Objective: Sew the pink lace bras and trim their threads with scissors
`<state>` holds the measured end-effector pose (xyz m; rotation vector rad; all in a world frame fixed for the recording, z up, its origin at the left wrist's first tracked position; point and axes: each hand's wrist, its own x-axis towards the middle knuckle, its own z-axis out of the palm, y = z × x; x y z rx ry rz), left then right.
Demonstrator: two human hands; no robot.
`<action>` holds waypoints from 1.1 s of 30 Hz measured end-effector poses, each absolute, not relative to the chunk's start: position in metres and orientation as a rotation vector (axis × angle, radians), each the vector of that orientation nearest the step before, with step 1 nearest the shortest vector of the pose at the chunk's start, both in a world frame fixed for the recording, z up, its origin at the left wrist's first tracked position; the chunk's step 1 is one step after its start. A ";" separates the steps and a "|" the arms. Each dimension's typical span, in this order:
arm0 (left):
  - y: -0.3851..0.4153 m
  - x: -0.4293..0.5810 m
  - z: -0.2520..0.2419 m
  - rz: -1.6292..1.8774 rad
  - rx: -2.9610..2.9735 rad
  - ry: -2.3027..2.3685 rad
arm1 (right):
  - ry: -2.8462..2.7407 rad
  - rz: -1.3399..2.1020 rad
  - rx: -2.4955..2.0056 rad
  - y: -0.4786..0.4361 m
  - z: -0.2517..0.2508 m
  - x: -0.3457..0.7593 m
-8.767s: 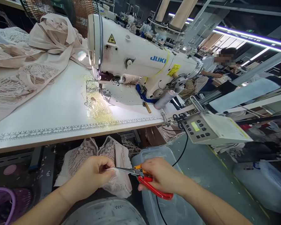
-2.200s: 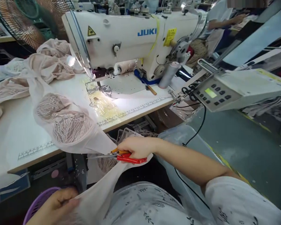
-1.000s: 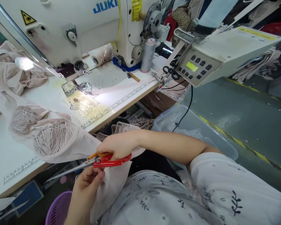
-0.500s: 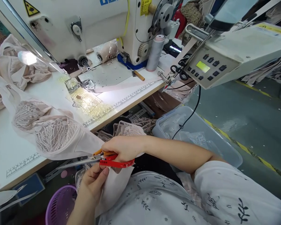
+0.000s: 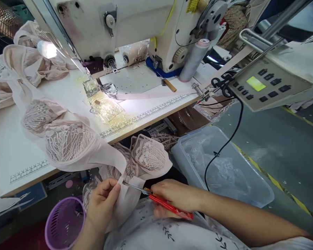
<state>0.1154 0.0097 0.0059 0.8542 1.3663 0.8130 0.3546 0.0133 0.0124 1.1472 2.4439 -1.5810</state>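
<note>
My left hand (image 5: 102, 205) pinches the edge of a beige lace bra piece (image 5: 67, 142) that trails from the white sewing table (image 5: 13, 152) down to my lap. My right hand (image 5: 176, 196) is closed on red-handled thread snips (image 5: 160, 201), blades pointing left and touching the fabric right beside my left fingertips. A second lace bra piece (image 5: 148, 158) hangs just behind both hands, below the table edge.
A white sewing machine (image 5: 125, 24) stands on the table with a grey thread cone (image 5: 194, 59) and a control panel (image 5: 263, 86) to the right. A purple basket (image 5: 64, 222) sits at lower left, a clear plastic bin (image 5: 224, 166) on the floor at right. More beige fabric (image 5: 28, 59) is heaped at far left.
My right hand with the snips has dropped lower and swung right, so the blades now meet the fabric at my left fingertips. The view has tilted down and left.
</note>
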 end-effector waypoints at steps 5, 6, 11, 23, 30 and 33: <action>0.009 0.123 0.007 0.779 0.860 1.387 | 2.441 -1.580 1.165 0.016 0.010 0.344; 0.009 0.123 0.008 0.776 0.846 1.395 | 2.434 -1.565 1.174 0.018 0.010 0.342; 0.011 0.123 0.008 0.794 0.858 1.424 | 2.405 -1.555 1.248 0.019 0.015 0.335; 0.008 0.130 0.025 0.658 1.088 1.439 | 2.339 -1.886 1.696 0.021 0.021 0.336; -0.006 0.141 0.032 0.728 1.102 1.257 | 2.076 -2.379 1.516 0.033 0.041 0.317; -0.004 0.142 0.039 0.716 1.124 1.256 | 2.099 -2.345 1.466 0.032 0.041 0.315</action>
